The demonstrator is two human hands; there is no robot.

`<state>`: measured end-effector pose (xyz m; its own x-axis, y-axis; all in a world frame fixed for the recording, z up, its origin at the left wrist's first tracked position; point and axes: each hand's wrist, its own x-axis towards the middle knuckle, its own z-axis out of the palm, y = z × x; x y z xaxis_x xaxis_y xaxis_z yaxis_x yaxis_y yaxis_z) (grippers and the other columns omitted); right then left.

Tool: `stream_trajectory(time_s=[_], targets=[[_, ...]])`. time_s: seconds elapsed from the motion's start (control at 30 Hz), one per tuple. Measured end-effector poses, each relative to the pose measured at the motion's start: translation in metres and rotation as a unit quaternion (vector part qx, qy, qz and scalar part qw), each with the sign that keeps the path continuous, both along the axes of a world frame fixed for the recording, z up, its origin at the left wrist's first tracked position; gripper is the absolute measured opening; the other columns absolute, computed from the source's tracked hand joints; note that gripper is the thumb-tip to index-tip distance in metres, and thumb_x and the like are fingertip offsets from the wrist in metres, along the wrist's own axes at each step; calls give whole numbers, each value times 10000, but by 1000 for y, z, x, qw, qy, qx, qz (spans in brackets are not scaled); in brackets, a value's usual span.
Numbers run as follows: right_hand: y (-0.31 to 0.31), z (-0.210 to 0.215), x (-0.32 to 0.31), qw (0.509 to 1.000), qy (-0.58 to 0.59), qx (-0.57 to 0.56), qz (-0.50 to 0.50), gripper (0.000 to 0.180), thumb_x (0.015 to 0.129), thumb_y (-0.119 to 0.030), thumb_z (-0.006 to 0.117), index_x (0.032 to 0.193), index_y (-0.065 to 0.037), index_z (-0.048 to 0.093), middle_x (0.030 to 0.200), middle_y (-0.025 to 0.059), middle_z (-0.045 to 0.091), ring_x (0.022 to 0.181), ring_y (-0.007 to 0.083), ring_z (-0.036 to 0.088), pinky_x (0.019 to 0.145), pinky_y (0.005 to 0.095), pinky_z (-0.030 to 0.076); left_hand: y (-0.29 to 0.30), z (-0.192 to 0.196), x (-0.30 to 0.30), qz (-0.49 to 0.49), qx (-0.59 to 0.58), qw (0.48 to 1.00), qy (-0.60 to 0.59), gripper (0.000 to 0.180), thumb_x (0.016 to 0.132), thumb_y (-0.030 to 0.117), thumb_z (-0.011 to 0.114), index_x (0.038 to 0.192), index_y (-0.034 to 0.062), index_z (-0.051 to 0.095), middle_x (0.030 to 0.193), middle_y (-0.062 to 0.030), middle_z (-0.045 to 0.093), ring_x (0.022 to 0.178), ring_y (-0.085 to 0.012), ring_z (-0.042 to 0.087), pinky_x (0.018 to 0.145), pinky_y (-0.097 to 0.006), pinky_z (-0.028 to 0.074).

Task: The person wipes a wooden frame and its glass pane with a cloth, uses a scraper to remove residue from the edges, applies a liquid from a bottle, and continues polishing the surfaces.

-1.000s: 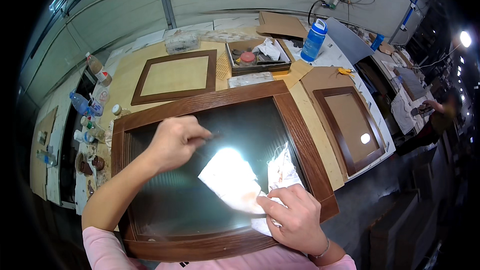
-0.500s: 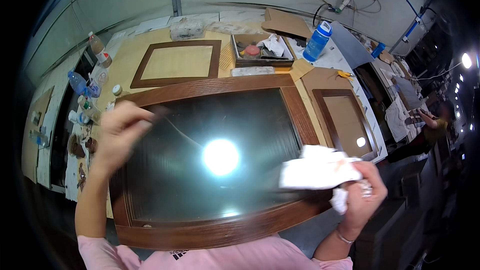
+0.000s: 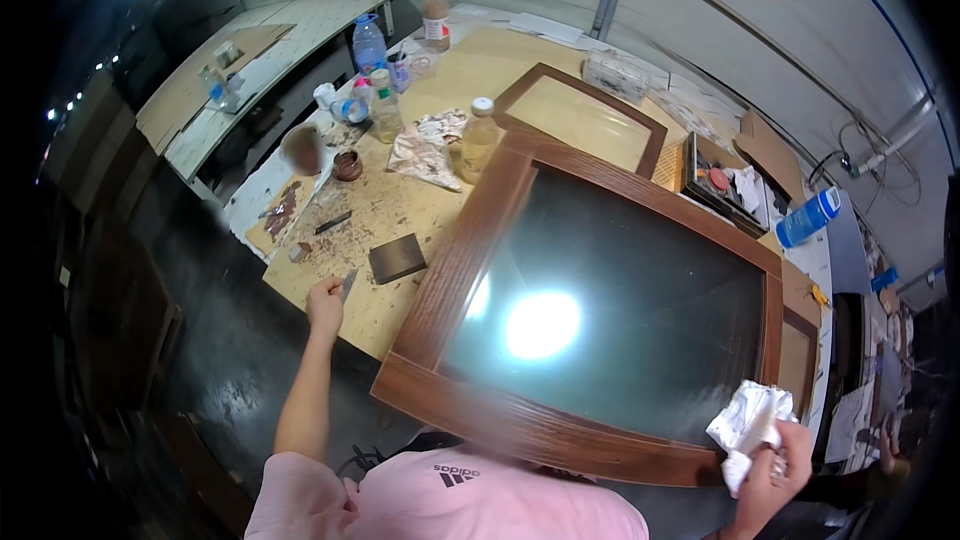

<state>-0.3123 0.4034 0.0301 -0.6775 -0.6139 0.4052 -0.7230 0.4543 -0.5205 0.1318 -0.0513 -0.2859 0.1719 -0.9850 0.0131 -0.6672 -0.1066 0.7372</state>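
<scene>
Door panel [image 3: 600,315], wood-framed and glazed, is seen in the head view laid over the near edge of the plywood-topped workbench [image 3: 465,65], its near side lying close to the pink shirt [image 3: 500,505]; how it is supported underneath cannot be told. In the left hand [image 3: 325,305], a thin grey blade [image 3: 349,285] is gripped with curled fingers, near a dark rectangular pad [image 3: 397,259] and well apart from the glass [image 3: 650,340]. In the right hand [image 3: 785,470], a crumpled white wipe [image 3: 748,420] is pinched at the panel's near right corner; whether it is cloth or paper cannot be made out. As a judgement, the glass or the wood finish could be scratched if the blade were drawn across at a careless angle, and a finger could be nicked by so short a hold. Streaks could be left on the glass if brown specks [image 3: 357,227] scattered over the bench were picked up by the wipe or blade. Because the near left corner juts past the bench, the panel could be tipped by heavy pressing there. The white-capped jar [image 3: 478,150], set just beside the far left corner, could be knocked over if the panel were shifted.
</scene>
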Motion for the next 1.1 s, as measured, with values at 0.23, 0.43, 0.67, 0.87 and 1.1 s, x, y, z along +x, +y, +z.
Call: stream_trajectory(time_s=[0.23, 0.43, 0.67, 0.87, 1.1], targets=[[-48, 8, 40, 929, 170, 264, 196, 898, 524, -722, 810, 1088, -34, 685, 1053, 171, 569, 994, 374, 540, 802, 482, 458, 7, 43, -55, -143, -139, 969, -146, 251, 923, 188, 603, 1142, 145, 718, 1034, -184, 696, 915, -407, 669, 805, -493, 526], [-63, 3, 58, 908, 238, 288, 189, 591, 456, -248, 878, 975, -93, 642, 1206, 228, 582, 1026, 413, 556, 838, 490, 453, 5, -68, -124, -242, -33, 956, -163, 318, 948, 270, 587, 1240, 169, 663, 1028, -152, 699, 884, -343, 682, 771, -459, 528], [-53, 0, 61, 903, 273, 272, 189, 346, 593, -136, 761, 891, -96, 590, 1106, 219, 615, 1007, 375, 580, 818, 451, 449, 4, -44, -173, -268, 37, 947, -175, 344, 960, 237, 609, 1283, 120, 614, 1080, -145, 685, 913, -270, 672, 782, -381, 515], [-45, 3, 44, 876, 312, 253, 267, 277, 605, -178, 729, 827, -88, 592, 894, 105, 572, 829, 273, 577, 681, 382, 427, 13, 95, -132, -248, -24, 968, -12, 359, 970, 185, 628, 1306, 68, 579, 1152, -146, 667, 955, -213, 658, 804, -317, 501], [-50, 44, 22, 864, 317, 165, 356, 170, 606, -180, 690, 725, -123, 581, 790, 87, 543, 703, 237, 526, 584, 347, 361, 156, 193, 15, -241, -215, 921, 217, 284, 919, -18, 576, 1201, 7, 563, 1168, -96, 618, 1056, -165, 606, 871, -295, 489]])
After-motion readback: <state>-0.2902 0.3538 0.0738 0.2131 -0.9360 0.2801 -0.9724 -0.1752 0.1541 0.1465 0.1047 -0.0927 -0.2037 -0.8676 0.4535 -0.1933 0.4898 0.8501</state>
